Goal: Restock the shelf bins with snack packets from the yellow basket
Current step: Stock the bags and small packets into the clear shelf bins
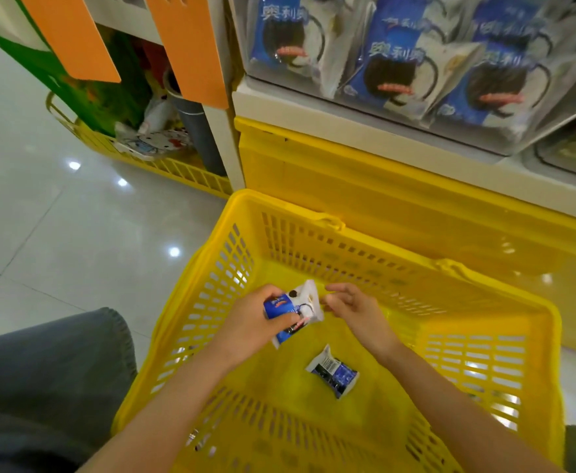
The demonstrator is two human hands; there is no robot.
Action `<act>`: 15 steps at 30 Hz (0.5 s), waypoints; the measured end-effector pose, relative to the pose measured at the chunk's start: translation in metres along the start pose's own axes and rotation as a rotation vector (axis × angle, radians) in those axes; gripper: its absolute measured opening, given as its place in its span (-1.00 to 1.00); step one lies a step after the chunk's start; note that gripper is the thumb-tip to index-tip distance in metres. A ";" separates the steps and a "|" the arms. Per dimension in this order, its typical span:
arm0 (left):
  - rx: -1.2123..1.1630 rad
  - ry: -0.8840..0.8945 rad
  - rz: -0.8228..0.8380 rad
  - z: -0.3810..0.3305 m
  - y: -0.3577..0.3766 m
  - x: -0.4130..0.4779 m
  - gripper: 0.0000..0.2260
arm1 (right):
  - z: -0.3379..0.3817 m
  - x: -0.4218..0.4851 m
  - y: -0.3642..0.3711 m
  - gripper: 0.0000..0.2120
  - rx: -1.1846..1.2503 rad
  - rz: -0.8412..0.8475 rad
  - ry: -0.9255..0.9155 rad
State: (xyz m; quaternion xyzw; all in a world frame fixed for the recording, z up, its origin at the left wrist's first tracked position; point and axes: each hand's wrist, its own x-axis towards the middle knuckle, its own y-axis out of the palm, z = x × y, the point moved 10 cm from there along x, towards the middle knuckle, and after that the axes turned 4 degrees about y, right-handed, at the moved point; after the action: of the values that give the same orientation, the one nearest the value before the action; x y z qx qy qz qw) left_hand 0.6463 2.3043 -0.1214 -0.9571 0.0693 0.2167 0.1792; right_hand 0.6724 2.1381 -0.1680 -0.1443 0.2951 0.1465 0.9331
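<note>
The left hand (256,322) grips a small blue-and-white foil snack packet (295,308) over the slatted yellow plastic basket (314,220). The right hand (355,308) sits just right of it, fingers loosely curled at the packet's edge; whether they pinch it cannot be told. A second matching packet (334,372) lies on the basket floor, nearer. The clear plastic shelf bin (511,145) on the far right looks crowded, so a slick packet pushed in could slide back out.
</note>
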 end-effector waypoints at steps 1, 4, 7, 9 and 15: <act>-0.004 -0.006 -0.036 0.001 -0.006 0.000 -0.82 | -0.018 0.002 -0.014 -0.88 -0.088 -0.106 0.034; 0.015 -0.017 -0.108 0.005 -0.017 -0.001 -0.79 | -0.085 0.000 -0.020 -0.62 -0.383 -0.088 0.196; 0.038 -0.015 -0.124 0.007 -0.019 -0.001 -0.78 | -0.139 -0.011 0.001 -0.35 -0.656 0.079 0.265; 0.042 -0.007 -0.110 0.007 -0.016 0.000 -0.78 | -0.154 -0.016 0.012 -0.29 -0.825 0.104 0.237; 0.041 -0.012 -0.109 0.007 -0.014 0.000 -0.79 | -0.147 -0.021 0.017 -0.50 -0.754 0.069 0.227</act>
State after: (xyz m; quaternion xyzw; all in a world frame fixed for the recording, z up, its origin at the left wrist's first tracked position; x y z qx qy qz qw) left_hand 0.6465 2.3203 -0.1233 -0.9543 0.0205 0.2109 0.2106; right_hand 0.5754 2.0973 -0.2739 -0.4821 0.3264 0.2592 0.7706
